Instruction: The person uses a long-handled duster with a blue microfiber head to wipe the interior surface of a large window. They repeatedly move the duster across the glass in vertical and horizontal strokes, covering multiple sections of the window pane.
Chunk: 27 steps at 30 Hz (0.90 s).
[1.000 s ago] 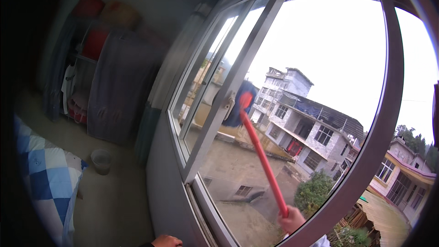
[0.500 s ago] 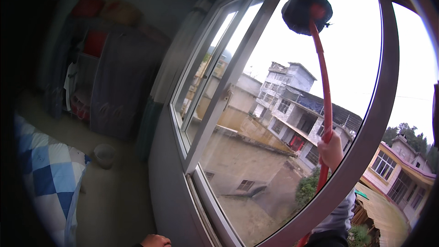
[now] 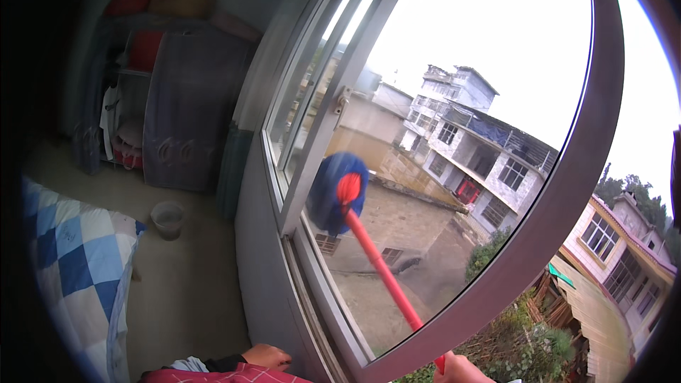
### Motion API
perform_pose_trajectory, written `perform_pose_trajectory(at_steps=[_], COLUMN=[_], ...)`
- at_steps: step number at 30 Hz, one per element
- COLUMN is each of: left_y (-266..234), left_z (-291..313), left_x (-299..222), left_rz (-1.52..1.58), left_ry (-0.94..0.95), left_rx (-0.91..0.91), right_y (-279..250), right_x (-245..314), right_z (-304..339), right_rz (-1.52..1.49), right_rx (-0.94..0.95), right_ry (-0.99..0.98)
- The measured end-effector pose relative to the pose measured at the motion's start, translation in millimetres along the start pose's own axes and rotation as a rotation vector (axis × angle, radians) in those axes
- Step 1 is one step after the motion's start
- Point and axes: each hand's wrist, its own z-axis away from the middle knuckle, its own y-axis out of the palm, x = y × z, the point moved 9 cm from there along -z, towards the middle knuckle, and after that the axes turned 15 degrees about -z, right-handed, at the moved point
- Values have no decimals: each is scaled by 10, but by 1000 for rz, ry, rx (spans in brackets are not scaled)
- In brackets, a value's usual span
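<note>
A mop with a round blue head (image 3: 339, 191) and a red handle (image 3: 383, 267) is on the outer side of the window. Its head shows through the glass pane (image 3: 454, 191), low at the pane's left side and close to the frame; whether it presses on the glass is hard to tell. At the bottom right, past the lower frame bar, my right hand (image 3: 461, 370) is closed around the handle. My left hand (image 3: 268, 357) rests by the inner wall below the sill, with nothing visible in it; its fingers show only partly.
The grey sliding window frame (image 3: 489, 315) slants across the view, with its track (image 3: 306, 312) along the sill. Indoors are a bed with a checked blue-and-white cover (image 3: 85, 262), a bucket (image 3: 168, 221) and a cloth wardrobe (image 3: 186, 113). Outside are houses (image 3: 489, 149) and bushes (image 3: 525, 333).
The mop head has moved from the pane's top down to its lower left. My right hand has dropped below the frame bar, still gripping the handle. More of my left arm shows.
</note>
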Motion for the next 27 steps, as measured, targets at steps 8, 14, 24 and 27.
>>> perform_pose_trajectory(at_steps=[8,14,24,27], left_y=[69,19,-55,-92], left_z=[-105,-7,102,115], left_x=[168,265,332,330], left_rz=[27,25,20,5], left_ry=[-19,-72,-75,-77], left_rx=[9,-35,-88,-97], right_y=[-120,-1136,-3147,-3137], right_x=[5,844,2449,2503], right_z=[-119,-681,-1312,-1585], right_rz=[-199,-439,-267,-285], right_rx=[29,-167,-820,-691], right_ry=[11,-195,-543,-386])
